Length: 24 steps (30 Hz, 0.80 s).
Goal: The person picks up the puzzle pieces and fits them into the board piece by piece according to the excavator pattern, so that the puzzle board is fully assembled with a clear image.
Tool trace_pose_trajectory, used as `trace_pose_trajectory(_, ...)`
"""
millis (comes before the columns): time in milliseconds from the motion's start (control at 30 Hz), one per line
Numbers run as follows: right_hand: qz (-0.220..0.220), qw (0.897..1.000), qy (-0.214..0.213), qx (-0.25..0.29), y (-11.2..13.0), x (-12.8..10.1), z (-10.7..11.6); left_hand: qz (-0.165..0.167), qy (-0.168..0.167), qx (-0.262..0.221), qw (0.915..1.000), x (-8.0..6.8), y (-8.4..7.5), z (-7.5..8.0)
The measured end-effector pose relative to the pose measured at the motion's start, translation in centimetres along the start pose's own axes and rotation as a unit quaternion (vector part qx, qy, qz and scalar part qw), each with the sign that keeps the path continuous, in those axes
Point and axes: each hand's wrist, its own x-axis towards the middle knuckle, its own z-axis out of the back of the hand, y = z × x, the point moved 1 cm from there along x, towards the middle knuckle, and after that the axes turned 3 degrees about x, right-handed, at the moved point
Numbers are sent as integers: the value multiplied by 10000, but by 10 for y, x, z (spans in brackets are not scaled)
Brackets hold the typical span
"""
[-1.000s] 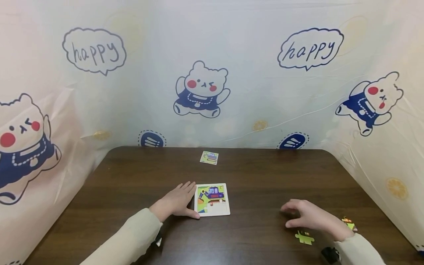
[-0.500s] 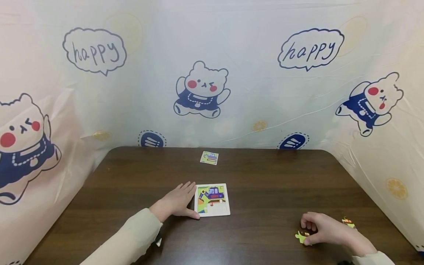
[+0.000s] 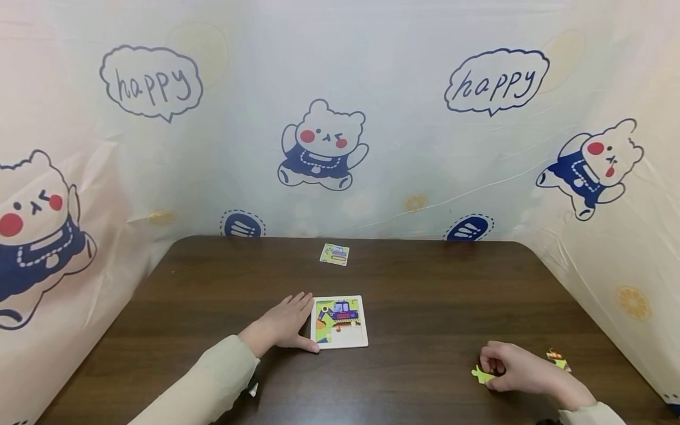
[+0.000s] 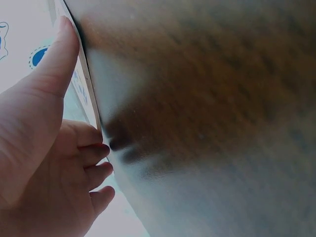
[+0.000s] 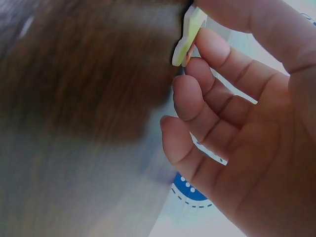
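Observation:
A square jigsaw puzzle board [image 3: 350, 339] with a white frame lies mid-table. Pieces of a purple excavator picture fill its upper part, and bare white shows at lower right. My left hand [image 3: 284, 324] rests along the board's left edge, fingers extended and thumb at the near corner; the left wrist view shows the thumb [image 4: 59, 59] against the rim. Off to the right, my right hand [image 3: 520, 369] pinches a lime-green jigsaw piece [image 3: 480, 375] between thumb and fingers. In the right wrist view this piece [image 5: 186, 42] appears edge-on, close to the tabletop, its far part covered by the thumb.
Another jigsaw piece [image 3: 556, 358], green and orange, lies beyond my right wrist, partly hidden by it. A small card [image 3: 334, 254] with an excavator picture lies near the back edge of the brown table [image 3: 425, 283]. A printed cloth [image 3: 404, 118] encloses the back and sides.
My right hand has moved right and toward me onto the lime-green piece, its fingers closing on it. My left hand and the board have stayed put.

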Motion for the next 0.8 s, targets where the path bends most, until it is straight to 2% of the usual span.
trace_pose_trajectory(267, -163, 9998, 53, 95, 1, 3, 1, 11, 17, -67, 10000, 1, 1, -1)
trace_pose_trajectory(567, 192, 9997, -155, -18, 3, 3, 2, 9, 0, -57, 10000, 0, 0, 0)
trace_pose_trajectory(800, -96, 9997, 31, 242, 8, 10, 6, 35, 13, -2, 10000, 1, 0, -1)
